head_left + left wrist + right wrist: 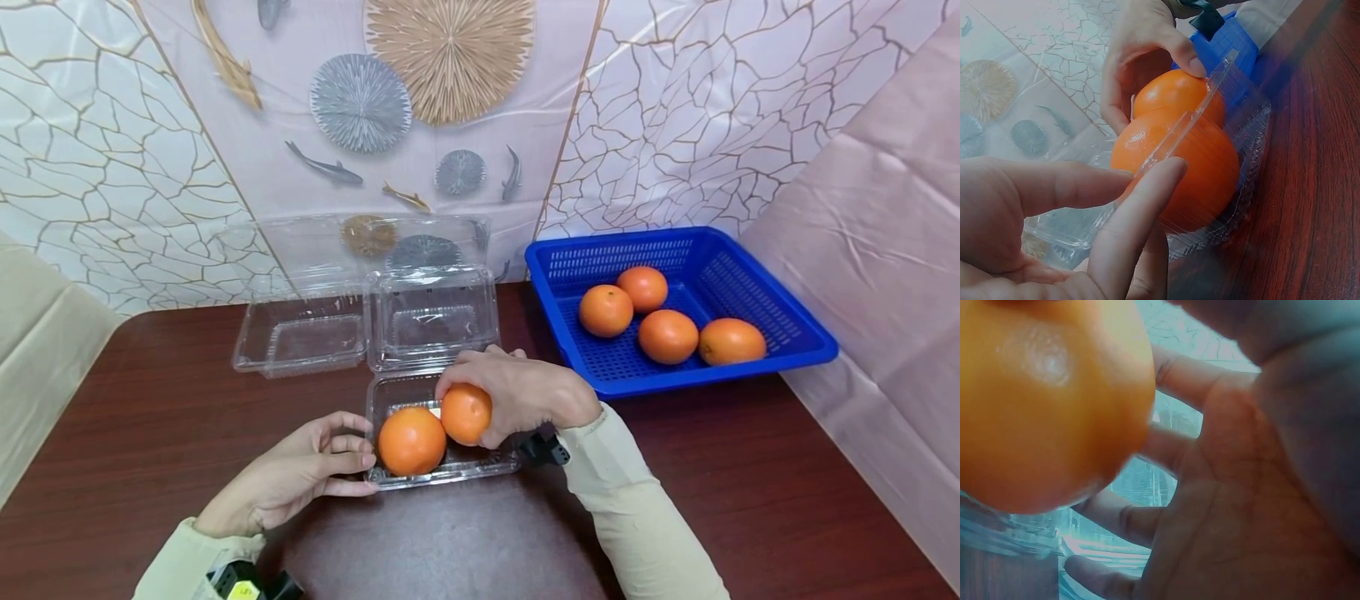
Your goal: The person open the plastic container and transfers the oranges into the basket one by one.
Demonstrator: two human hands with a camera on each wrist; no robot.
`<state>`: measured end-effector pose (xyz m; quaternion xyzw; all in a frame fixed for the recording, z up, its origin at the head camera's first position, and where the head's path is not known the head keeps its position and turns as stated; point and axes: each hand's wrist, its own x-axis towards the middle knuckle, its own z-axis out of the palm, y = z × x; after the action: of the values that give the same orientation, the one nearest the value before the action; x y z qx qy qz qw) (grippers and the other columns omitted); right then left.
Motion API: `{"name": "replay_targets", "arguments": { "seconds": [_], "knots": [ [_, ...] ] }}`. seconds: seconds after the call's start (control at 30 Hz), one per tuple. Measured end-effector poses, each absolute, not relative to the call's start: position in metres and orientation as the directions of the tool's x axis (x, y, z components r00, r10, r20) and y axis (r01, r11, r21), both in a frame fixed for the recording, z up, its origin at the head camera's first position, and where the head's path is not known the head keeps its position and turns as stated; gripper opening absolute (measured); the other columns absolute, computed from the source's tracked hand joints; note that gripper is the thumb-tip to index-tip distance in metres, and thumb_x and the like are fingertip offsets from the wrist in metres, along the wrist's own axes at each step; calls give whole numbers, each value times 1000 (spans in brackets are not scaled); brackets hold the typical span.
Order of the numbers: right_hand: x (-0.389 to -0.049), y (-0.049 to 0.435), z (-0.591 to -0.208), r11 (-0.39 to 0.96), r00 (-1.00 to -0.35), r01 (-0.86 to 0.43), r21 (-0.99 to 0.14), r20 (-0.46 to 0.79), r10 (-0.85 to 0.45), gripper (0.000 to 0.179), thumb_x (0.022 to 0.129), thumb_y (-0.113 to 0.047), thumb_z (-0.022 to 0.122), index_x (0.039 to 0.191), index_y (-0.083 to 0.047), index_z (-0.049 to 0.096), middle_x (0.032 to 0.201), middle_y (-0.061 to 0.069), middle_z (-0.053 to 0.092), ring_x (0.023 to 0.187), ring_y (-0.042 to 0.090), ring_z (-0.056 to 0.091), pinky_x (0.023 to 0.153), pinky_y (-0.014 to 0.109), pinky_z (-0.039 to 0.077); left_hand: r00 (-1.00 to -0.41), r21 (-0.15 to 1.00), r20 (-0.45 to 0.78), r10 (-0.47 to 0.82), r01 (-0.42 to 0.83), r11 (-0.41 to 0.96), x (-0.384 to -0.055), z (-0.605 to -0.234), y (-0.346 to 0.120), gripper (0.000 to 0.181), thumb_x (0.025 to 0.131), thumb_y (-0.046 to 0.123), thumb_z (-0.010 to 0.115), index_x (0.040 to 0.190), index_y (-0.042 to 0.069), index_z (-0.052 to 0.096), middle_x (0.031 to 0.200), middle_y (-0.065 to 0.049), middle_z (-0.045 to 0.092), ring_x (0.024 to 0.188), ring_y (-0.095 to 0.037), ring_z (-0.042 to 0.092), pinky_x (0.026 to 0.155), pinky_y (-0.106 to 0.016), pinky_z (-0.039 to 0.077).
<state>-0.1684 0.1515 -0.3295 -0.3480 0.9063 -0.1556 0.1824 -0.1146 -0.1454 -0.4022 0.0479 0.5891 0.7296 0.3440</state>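
Note:
My right hand (517, 392) grips an orange (467, 414) inside a clear plastic clamshell box (442, 478), its fingers curved round the far side. In the right wrist view that orange (1054, 412) fills the upper left, with the fingers (1116, 515) behind it. A second orange (412, 442) sits in the box's left half, right against the first. At the box's left rim, my left hand (300, 467) holds the edge between thumb and fingertips; the left wrist view shows these fingertips (1169, 172) at the rim. The box's lid (433, 321) stands opened behind it.
A second clear clamshell box (307, 337) lies opened at the back left. To the right, a blue plastic basket (551, 312) holds several oranges (667, 337). A patterned sheet (637, 108) hangs along the table's back edge.

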Motion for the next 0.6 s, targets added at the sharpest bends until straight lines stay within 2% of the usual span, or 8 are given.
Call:
{"name": "replay_targets", "arguments": {
  "seconds": [0.33, 0.5, 0.6],
  "knots": [
    [-163, 157, -317, 685, -696, -598, -417, -153, -701, 64, 65, -16, 88, 123, -30, 65, 131, -7, 58, 114, 21, 50, 82, 35, 40, -763, 890, -348, 544, -452, -64, -115, -402, -145, 41, 97, -7, 60, 131, -2, 37, 97, -2, 60, 92, -13, 66, 96, -48, 62],
    [-161, 162, -310, 661, -695, -619, -425, -94, -712, 61, 65, -20, 88, 120, -32, 65, 124, -11, 58, 108, 18, 52, 79, 33, 40, -764, 891, -348, 543, -450, -62, -115, -401, -145, 41, 98, -7, 58, 132, -3, 36, 97, -3, 60, 91, -14, 67, 96, -48, 62],
    [-160, 166, -307, 665, -717, -609, -433, -59, -694, 56, 67, -26, 88, 117, -36, 65, 119, -16, 58, 105, 13, 54, 80, 32, 41, -763, 890, -350, 543, -451, -60, -115, -401, -144, 41, 98, -7, 58, 132, -3, 36, 97, -3, 60, 92, -15, 67, 96, -48, 62]
  ]
}}
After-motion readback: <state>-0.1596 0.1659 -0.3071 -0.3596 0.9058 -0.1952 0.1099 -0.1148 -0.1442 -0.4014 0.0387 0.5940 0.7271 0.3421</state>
